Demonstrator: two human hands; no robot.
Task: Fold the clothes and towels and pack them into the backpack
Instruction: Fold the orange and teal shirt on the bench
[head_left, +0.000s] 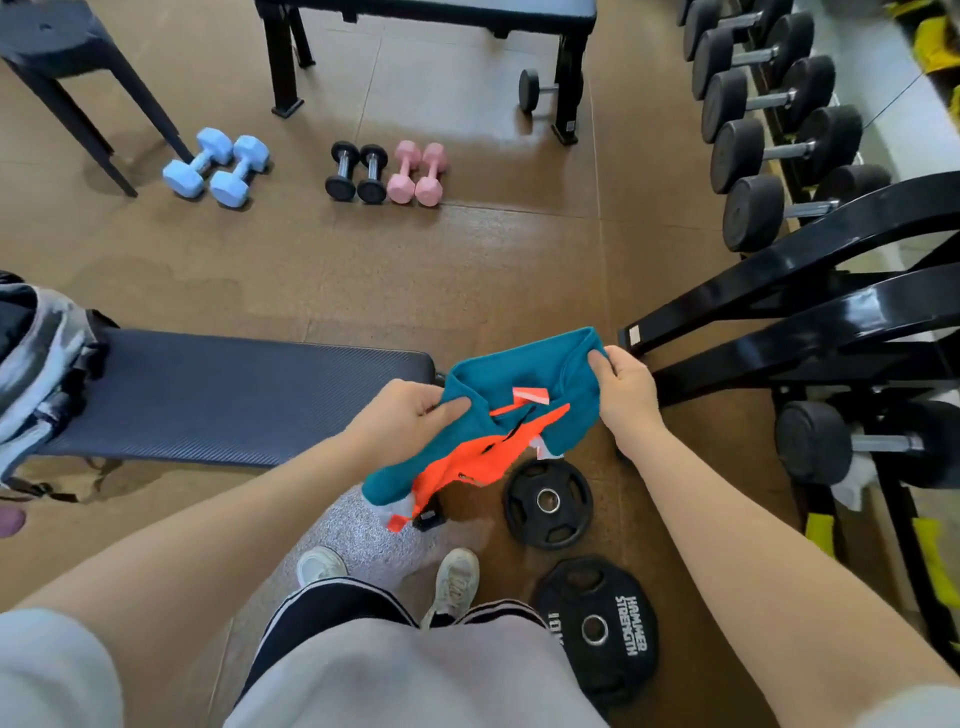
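Directly below the camera, two bare hands hold a teal and orange garment (498, 415) up in the air, above the floor and just off the near end of a dark padded bench (234, 395). The left hand (410, 415), at about nine o'clock from the garment, pinches its upper left edge between thumb and curled fingers. The right hand (626, 387), at about three o'clock, grips the upper right corner the same way. Both are clenched on cloth; neither is free. The top edge hangs between them, not quite taut, and the rest droops toward six o'clock in an uneven bunch, with orange panels and small tags showing.

To fold it well, a sensible next move would be to pull the top edge straight, give the cloth a shake so it hangs flat, and lay it on the bench, where there is a flat surface to fold against. Folding it in mid-air looks likely to leave it lumpy.

Under the garment, at six o'clock, a grey speckled piece of cloth (363, 530) lies on the floor by the person's white shoes. At nine o'clock, on the far left end of the bench, stands a grey and black backpack (41, 364), well apart from the hands. At five o'clock two black weight plates (548, 504) lie on the floor. Racks of black dumbbells (769, 124) fill the right side, and small blue, black and pink dumbbells sit at twelve o'clock.
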